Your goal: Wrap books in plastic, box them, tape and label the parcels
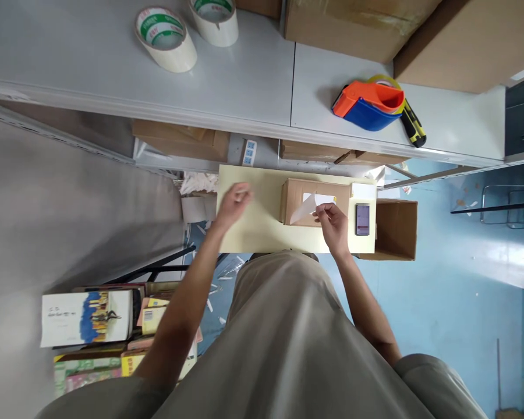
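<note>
My right hand (pixel 333 228) pinches a thin white paper sheet (pixel 303 209) by its right end, just over a closed brown cardboard box (pixel 344 201). The sheet is tilted and partly curled. Beneath it, a white label (pixel 330 199) with a small yellow mark shows on the box top; the sheet covers part of it. Off to the left, my left hand (pixel 234 203) hovers above the pale yellow table (pixel 262 233), apart from the box. Its fingers are curled together and smeared by motion; a pale patch shows there, and I cannot make out what it is.
A smartphone (pixel 363 219) and white labels (pixel 363 191) lie right of the box. An open carton (pixel 395 230) stands beyond the table. The shelf above holds tape rolls (pixel 174 55), an orange-blue tape dispenser (pixel 367 105) and a cutter (pixel 414 127). Books (pixel 87 318) are stacked at lower left.
</note>
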